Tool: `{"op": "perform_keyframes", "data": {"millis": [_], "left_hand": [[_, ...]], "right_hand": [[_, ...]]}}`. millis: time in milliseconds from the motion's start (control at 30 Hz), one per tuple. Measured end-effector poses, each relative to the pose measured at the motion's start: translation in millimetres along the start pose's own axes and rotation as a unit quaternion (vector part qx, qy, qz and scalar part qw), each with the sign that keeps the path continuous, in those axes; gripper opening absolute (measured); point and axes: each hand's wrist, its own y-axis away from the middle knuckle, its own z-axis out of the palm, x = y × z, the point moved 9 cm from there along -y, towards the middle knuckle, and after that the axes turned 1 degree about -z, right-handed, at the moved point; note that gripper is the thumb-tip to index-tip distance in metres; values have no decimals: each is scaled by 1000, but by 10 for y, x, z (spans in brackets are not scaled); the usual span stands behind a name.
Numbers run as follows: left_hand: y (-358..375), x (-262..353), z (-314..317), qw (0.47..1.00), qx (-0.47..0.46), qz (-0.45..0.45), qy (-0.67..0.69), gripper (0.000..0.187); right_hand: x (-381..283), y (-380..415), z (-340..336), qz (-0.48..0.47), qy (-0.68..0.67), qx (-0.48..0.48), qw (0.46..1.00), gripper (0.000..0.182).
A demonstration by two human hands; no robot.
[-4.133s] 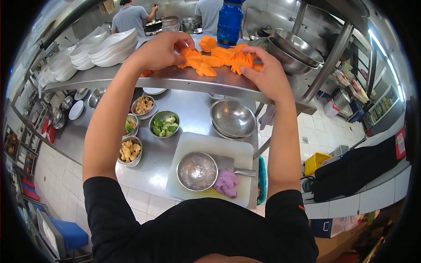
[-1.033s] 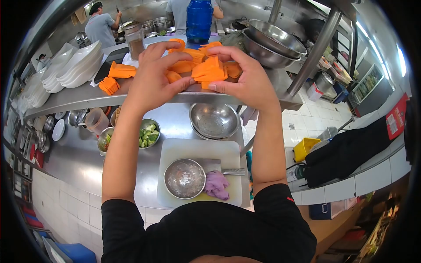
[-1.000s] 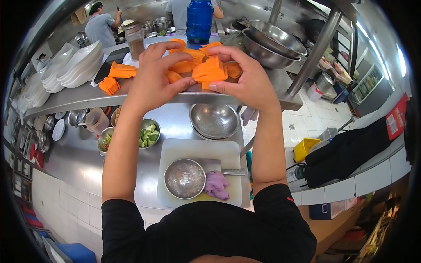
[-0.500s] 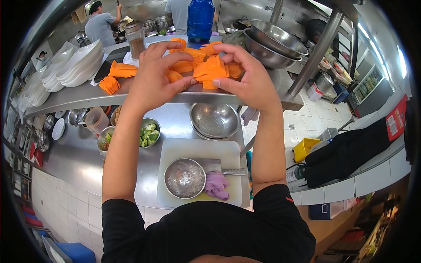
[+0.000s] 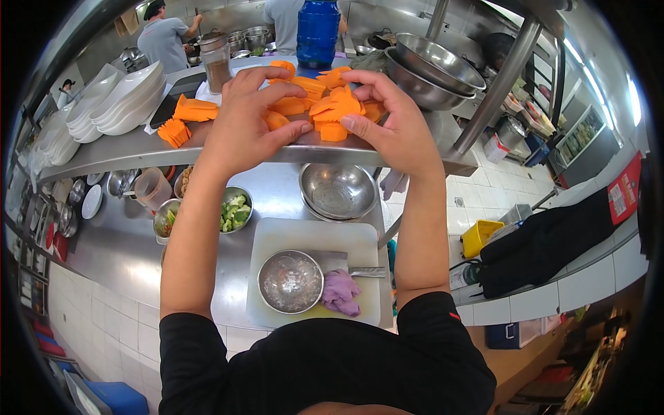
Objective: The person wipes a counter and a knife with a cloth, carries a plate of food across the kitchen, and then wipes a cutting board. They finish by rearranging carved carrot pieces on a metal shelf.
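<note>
Piles of orange sliced pieces (image 5: 335, 107) lie on the raised steel shelf (image 5: 277, 156), more of them at its left (image 5: 196, 108). My right hand (image 5: 391, 121) curves round the right side of the pile, its thumb against the front slices and its fingers behind them. At the pile's left side is my left hand (image 5: 252, 114), thumb and fingers apart and curved, near the slices. Below, a cutting board (image 5: 277, 232) bears a steel bowl (image 5: 290, 281), a cleaver (image 5: 366, 272) and a purple cloth (image 5: 340, 292).
White dishes (image 5: 128, 100) are stacked at the shelf's left, near a glass jar (image 5: 216, 66). A blue container (image 5: 317, 34) and steel bowls (image 5: 439, 69) stand behind. Bowls with green vegetables (image 5: 235, 211) sit below. Two co-workers (image 5: 162, 45) are at the back.
The front slices have shifted and fanned out under my right hand. My left thumb has come slightly away from the pile. The co-worker at the back left has moved an arm.
</note>
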Motion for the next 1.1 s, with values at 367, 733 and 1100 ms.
{"op": "perform_keyframes", "data": {"millis": [367, 733, 1100], "left_hand": [[-6, 5, 5, 1000, -11, 2, 7, 40], [-3, 154, 20, 997, -42, 68, -8, 52], [-16, 245, -2, 996, -37, 77, -21, 55]], "right_hand": [[2, -4, -5, 3, 21, 4, 1000, 49], [59, -5, 86, 21, -62, -43, 997, 39], [-12, -20, 80, -6, -39, -24, 999, 43]]}}
